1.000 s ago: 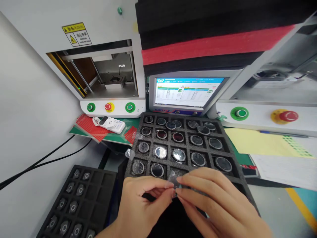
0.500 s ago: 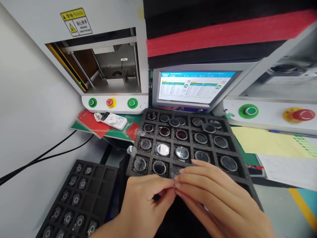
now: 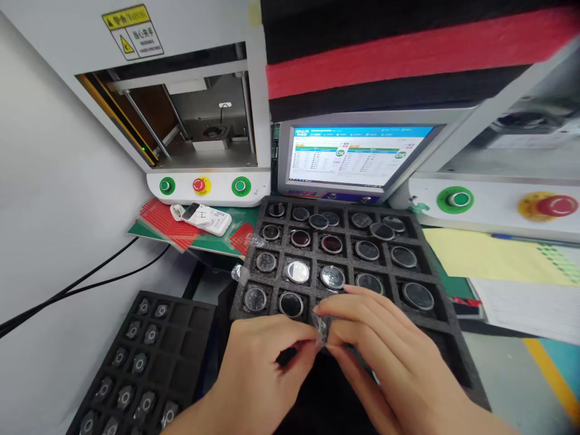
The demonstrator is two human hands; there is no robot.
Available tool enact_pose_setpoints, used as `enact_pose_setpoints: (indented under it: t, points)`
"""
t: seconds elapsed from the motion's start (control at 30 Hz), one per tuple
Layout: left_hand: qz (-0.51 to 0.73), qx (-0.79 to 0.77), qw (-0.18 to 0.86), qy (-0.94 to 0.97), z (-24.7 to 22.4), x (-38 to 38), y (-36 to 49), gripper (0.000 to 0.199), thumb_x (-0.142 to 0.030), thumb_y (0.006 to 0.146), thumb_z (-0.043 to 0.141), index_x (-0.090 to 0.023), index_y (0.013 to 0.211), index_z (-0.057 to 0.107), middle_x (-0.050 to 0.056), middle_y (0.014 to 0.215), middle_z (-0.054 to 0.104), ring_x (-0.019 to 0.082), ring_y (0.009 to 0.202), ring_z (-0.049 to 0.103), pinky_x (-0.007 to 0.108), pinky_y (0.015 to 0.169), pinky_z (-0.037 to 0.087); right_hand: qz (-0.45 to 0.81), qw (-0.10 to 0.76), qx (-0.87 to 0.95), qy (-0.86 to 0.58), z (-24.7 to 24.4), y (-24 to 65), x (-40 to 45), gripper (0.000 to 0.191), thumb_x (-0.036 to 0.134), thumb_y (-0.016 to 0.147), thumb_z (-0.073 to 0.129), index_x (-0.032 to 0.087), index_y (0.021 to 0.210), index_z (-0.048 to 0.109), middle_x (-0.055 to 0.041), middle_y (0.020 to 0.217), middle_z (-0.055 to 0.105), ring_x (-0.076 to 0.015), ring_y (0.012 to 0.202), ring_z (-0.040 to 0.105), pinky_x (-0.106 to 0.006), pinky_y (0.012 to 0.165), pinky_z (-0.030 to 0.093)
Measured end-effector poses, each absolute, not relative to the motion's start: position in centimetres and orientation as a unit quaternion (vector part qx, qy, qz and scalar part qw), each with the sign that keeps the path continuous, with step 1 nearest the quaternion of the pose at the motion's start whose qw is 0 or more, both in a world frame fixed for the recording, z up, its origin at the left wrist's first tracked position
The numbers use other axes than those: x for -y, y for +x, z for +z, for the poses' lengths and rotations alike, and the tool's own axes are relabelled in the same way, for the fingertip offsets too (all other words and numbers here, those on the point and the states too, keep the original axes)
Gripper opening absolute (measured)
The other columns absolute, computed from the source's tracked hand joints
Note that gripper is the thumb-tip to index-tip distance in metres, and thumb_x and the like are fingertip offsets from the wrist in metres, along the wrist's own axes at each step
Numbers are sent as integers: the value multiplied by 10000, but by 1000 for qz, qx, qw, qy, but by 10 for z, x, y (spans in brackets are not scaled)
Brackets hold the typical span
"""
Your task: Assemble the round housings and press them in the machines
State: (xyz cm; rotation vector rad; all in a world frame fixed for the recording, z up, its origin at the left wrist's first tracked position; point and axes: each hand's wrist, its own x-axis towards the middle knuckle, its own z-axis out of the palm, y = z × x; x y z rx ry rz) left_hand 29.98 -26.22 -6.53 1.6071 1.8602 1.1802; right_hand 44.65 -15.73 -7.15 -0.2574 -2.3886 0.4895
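Note:
Both hands meet over the front edge of a dark foam tray (image 3: 312, 257) of round watch-like pieces. A small crumpled piece of clear plastic film (image 3: 321, 326) shows between the fingertips. My left hand (image 3: 267, 356) is closed, thumb and forefinger pinching the film from the left. Opposite it, my right hand (image 3: 385, 350) pinches the film between thumb and fingers, its other fingers bent above. Whether anything else is inside the film is hidden. Just behind the hands sit a round watch face (image 3: 290, 304) and a shiny one (image 3: 333, 277) in their compartments.
At lower left, a second foam tray (image 3: 176, 356) holds several wrapped pieces. Behind stand a press machine (image 3: 208, 184) with buttons, a lit monitor (image 3: 357, 157) and a red stop button (image 3: 556, 206). A white handheld device (image 3: 208, 219) lies on the green mat; yellow paper (image 3: 489, 257) lies right.
My right fingers have shifted slightly away from my left fingertips, and more of the clear film shows between them. The view has tilted a little; the trays look unchanged.

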Motion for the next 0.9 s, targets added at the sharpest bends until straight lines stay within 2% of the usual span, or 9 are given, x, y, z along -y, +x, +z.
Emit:
enact_pose_setpoints:
  t: [0.13,0.27,0.4,0.5,0.63,0.7,0.8,0.9]
  points:
    - [387,-672,257,577,-60,264,295,147,-51,791,616,-178,729,655,-31,705,694,91,637,640,167,608,462,261,289,911,-136,-71,450,161,164,73,916,428,213,932,512,-60,988,680,-162,999,666,-253,839,574]
    - [352,-669,300,582,-53,263,288,143,-44,739,597,-176,685,611,-42,666,662,87,618,608,176,618,443,378,259,869,-184,-71,453,162,150,132,947,411,240,885,496,-21,1004,651,-123,939,669,-192,766,568]
    - [323,-654,367,577,-50,260,281,143,-51,703,587,-170,624,592,-37,623,665,94,596,605,185,644,454,499,207,811,-226,-69,454,159,159,208,980,403,251,881,520,14,927,656,-119,830,666,-196,707,562]
    - [331,-664,400,538,-53,258,280,153,-82,740,567,-173,623,606,-25,624,689,103,602,614,200,662,466,545,203,773,-252,-73,453,156,207,270,984,431,246,820,554,18,900,676,-130,818,674,-210,711,562]
    - [352,-672,414,503,-55,257,282,162,-110,767,553,-175,626,600,-19,601,679,102,571,601,186,587,457,488,299,773,-273,-82,455,156,27,293,902,620,275,920,631,26,1022,712,-130,949,697,-184,832,558]
    - [348,-680,398,507,-55,257,284,149,-113,767,564,-176,638,601,-24,598,663,101,570,595,184,578,453,428,340,797,-259,-86,456,159,112,276,847,696,270,942,636,23,1018,712,-121,937,700,-163,844,552]
    - [347,-687,367,522,-55,256,288,143,-113,774,572,-178,650,598,-34,604,647,95,579,598,182,599,458,362,372,821,-238,-90,454,163,70,247,853,701,233,876,637,2,990,700,-102,868,693,-140,799,549]
    - [348,-679,364,534,-55,254,291,149,-106,780,566,-178,651,589,-37,606,647,89,575,604,168,593,466,338,380,832,-220,-93,451,164,42,175,888,647,212,879,662,-9,975,696,-94,877,680,-142,808,539]
